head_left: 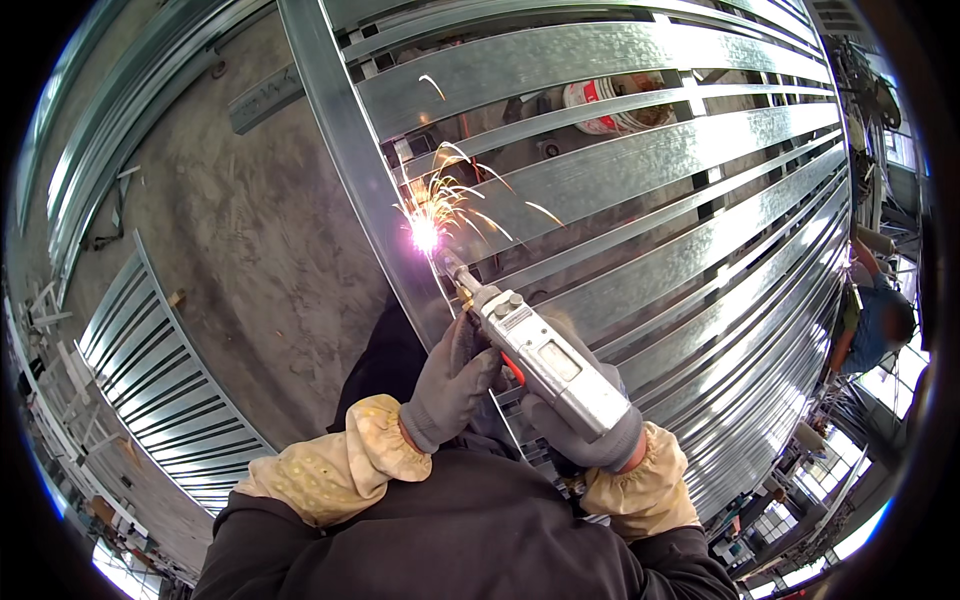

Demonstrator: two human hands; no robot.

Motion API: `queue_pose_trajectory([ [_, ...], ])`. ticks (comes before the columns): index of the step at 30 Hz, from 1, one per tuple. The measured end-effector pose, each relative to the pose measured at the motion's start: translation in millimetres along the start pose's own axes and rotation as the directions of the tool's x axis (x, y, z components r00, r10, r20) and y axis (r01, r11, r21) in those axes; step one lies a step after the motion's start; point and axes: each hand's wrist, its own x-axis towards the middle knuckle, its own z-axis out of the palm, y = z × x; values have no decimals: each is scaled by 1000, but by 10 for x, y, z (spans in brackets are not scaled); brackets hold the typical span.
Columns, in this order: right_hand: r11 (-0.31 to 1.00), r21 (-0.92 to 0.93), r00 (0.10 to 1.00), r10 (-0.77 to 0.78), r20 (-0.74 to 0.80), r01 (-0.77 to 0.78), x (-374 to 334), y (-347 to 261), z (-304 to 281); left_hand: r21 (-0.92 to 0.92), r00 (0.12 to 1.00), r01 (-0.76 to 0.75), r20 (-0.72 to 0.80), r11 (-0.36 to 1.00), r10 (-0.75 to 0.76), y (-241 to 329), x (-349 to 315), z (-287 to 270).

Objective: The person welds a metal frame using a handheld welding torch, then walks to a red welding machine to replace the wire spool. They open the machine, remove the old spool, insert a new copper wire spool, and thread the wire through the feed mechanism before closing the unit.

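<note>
Welding torch [553,360] rests in wrapped right hand [590,450], left hand [447,390] half-curled alongside.

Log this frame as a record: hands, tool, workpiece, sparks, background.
left hand: gray-gloved, at the tool's front left side
right hand: gray-gloved, gripping the tool's rear
tool: silver handheld tool, tip toward the glare
workpiece: slatted metal panel with side rail
sparks: sparks spraying from bright glare at the rail
background: second slatted panel, left; another person, far right
</note>
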Motion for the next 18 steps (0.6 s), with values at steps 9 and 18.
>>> queue_pose_trajectory([
  [9, 1000, -20, 1000, 19, -25, -19, 19, -113, 53, 24, 997, -82, -4, 996, 82, -6, 11, 68],
  [18, 997, -82, 1000, -6, -24, 4, -23, -105, 89, -19, 995, -96, 28, 995, 96, -22, 0, 40],
])
